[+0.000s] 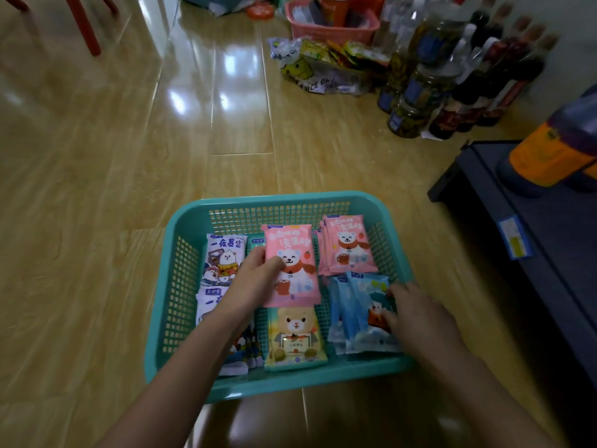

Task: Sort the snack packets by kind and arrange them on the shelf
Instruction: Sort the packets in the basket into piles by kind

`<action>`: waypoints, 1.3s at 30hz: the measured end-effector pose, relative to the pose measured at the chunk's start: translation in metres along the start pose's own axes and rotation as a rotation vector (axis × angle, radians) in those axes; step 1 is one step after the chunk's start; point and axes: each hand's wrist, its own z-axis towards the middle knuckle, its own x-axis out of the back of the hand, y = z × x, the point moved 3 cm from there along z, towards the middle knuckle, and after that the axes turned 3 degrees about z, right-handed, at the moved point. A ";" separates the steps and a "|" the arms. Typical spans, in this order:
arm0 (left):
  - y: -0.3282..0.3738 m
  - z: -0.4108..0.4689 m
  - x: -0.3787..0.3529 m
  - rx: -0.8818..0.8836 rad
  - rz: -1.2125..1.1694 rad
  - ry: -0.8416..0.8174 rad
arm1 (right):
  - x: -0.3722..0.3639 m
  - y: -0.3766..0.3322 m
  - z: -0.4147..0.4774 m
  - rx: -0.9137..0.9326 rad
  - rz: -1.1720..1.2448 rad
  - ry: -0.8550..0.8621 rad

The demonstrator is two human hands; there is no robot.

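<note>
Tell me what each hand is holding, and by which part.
The left hand pinches a pink packet by its left edge, thumb on the front. The right hand rests on the blue packets; a grip cannot be told.

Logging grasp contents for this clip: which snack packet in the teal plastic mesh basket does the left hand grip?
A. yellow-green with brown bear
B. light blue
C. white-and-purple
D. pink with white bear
D: the left hand pinches the left edge of the pink plastic packet with a white bear, thumb across its front.
</note>
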 end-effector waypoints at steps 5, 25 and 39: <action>0.014 0.020 -0.038 -0.069 -0.033 -0.084 | 0.018 0.007 0.012 0.028 0.032 0.080; 0.017 0.055 -0.015 -0.381 0.817 0.439 | 0.029 -0.033 0.049 0.203 0.191 0.136; -0.037 0.054 0.081 -0.022 0.936 0.344 | -0.052 -0.137 0.099 0.183 0.230 -0.268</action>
